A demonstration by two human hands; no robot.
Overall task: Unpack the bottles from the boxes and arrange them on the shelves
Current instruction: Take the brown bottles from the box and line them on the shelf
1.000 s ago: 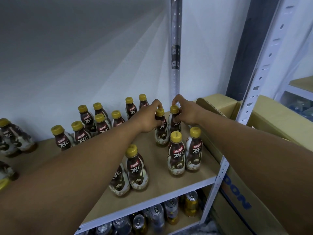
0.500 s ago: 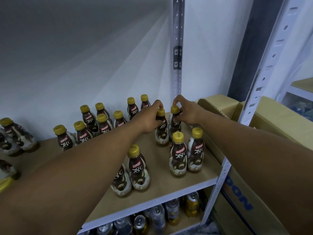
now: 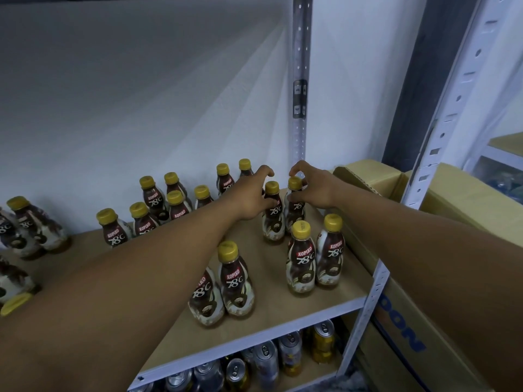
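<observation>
Left hand (image 3: 249, 197) lifted off round cap (image 3: 272, 188).

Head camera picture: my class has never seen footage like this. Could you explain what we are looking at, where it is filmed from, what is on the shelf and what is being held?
There is no machine here. A person wears a camera on the head, so you look forward and down along both bare arms. The left hand arches over one yellow-capped Kopiko bottle; the picture does not show whether it grips. The right hand pinches the neighbouring bottle, with a fingertip on the cap and the thumb lower down. Both stand upright on the brown shelf among other bottles of the same kind. Drink cans fill the shelf below, and cardboard boxes sit to the right.
</observation>
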